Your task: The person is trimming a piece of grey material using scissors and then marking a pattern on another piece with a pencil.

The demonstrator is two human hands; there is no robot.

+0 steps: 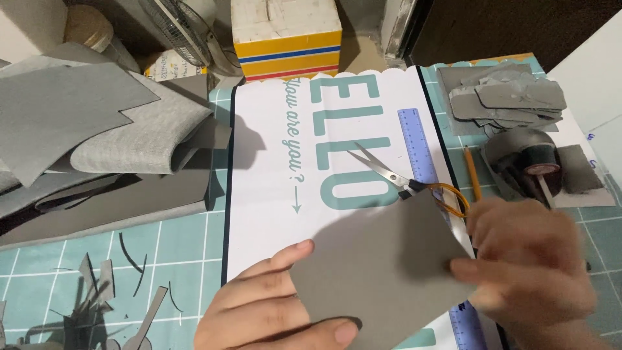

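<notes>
**Grey sheet held in both hands**

Head view — left hand (272, 304) and right hand (525, 259) pinch a grey sheet (382, 259) by opposite edges, fingers closed on it, low over the white poster (272, 175). Scissors (395, 175) and ruler (414, 142) lie just behind — pencil (473, 174) beside.

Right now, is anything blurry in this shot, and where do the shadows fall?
Head view: the right hand is smeared by motion blur, while the left hand, grey sheet and scissors are sharper. Head view: a soft shadow lies on the white poster near its left edge; no strong glare.
</notes>
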